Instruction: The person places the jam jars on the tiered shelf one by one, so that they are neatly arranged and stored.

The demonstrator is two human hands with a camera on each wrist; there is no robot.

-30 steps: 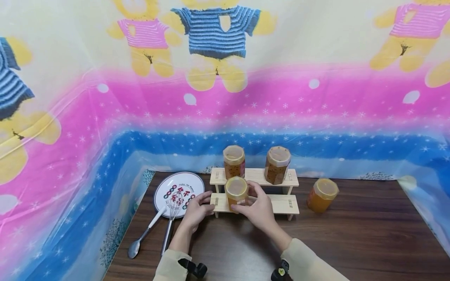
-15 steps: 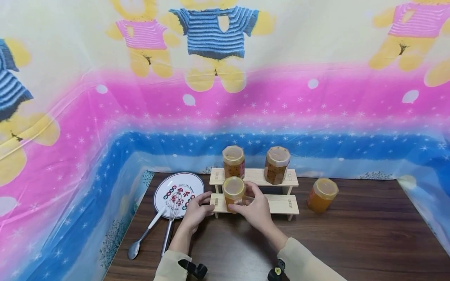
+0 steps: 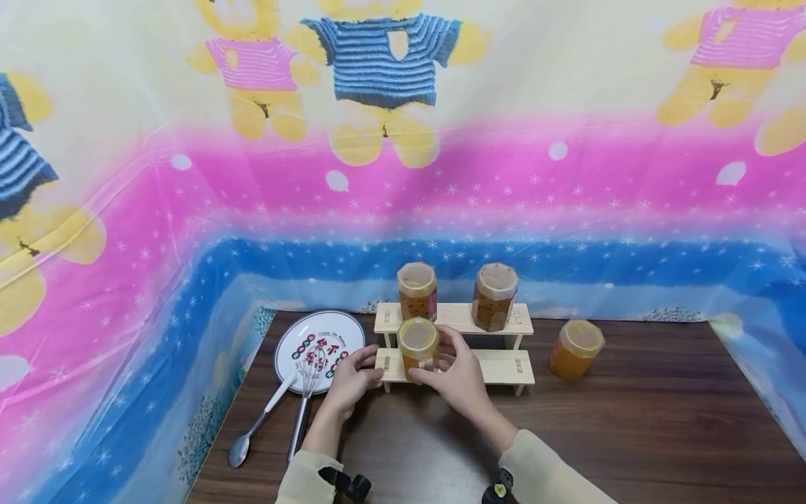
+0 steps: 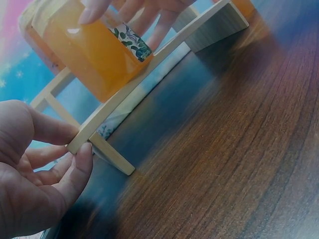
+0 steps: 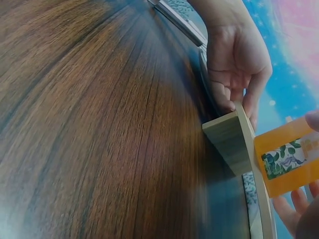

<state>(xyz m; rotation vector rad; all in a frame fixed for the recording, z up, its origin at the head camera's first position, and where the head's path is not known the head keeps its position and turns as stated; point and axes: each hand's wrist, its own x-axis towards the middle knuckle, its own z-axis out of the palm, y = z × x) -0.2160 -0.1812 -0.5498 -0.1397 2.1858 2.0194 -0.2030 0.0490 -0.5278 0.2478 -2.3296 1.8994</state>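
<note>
An orange-filled jar with a pale lid stands upright on the lower step of a two-tier wooden rack. My right hand grips this jar from its right side, thumb in front and fingers behind. At the left end of the same step, my left hand pinches the board. The left wrist view shows that thumb and fingers at the board's corner, and the jar with its leaf-patterned label, its base on the board. In the right wrist view, the jar meets the step too.
Two darker, speckled jars, one left and one right, stand on the upper step. Another orange jar is on the table right of the rack. A plate, a spoon and a whisk lie at the left.
My right hand has shifted the orange jar slightly left along the lower step. The left hand has stayed on the step's end.
</note>
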